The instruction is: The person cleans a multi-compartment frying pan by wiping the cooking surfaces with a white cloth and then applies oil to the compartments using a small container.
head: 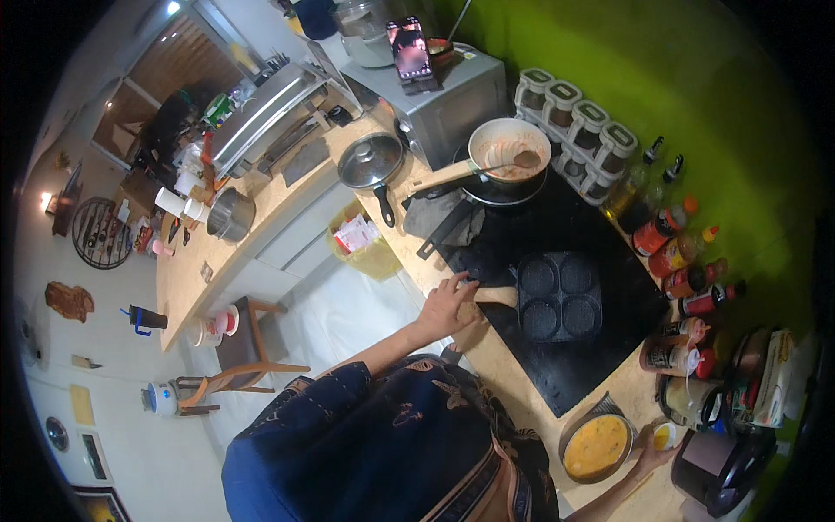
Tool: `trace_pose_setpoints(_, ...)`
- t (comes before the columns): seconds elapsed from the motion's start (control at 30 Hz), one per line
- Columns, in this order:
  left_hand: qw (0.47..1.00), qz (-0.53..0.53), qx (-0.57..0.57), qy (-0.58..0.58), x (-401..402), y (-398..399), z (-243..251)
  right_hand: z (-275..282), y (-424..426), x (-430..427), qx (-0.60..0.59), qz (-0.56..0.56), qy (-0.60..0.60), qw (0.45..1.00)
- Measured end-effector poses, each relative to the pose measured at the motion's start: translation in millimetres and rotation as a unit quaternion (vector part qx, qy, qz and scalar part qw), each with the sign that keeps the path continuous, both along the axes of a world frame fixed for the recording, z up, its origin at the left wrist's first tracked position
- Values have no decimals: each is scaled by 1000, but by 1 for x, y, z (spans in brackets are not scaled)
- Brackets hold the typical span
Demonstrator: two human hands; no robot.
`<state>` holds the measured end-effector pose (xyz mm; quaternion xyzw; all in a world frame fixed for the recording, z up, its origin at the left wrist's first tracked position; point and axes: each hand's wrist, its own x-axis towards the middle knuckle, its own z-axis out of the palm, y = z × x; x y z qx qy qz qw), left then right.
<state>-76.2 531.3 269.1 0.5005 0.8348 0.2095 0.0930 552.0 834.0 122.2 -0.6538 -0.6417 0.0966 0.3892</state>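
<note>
A dark egg pan with several round wells rests on the black cooktop. Its wells hold no visible food. At the end of the pan's wooden handle, my left hand has its fingers around the tip. My right hand grips a small white cup with yellow liquid inside. Just left of that cup, a round metal bowl on the counter contains a yellow, egg-like mixture with darker bits.
A cream pan with red residue sits over a black pan at the cooktop's back. Sauce bottles and spice jars line the green wall. A lidded frying pan, microwave and propped phone stand farther left.
</note>
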Motion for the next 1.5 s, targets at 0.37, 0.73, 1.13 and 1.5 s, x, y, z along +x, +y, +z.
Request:
trace_pose_setpoints(0.37, 998, -21, 48, -39, -36, 0, -17, 100, -44, -60, 37, 2, -77, 996)
trace_pose_setpoints(0.73, 982, -117, 91, -118, -66, 3, -33, 179, -143, -244, -69, 80, -11, 994)
trace_pose_setpoints(1.13, 974, -134, 91, -160, -78, -8, -30, 169, -118, -467, -52, 280, -76, 956)
trace_pose_setpoints(1.5, 975, -98, 107, -168, -75, -19, -39, 156, -89, -521, -60, 375, -199, 904)
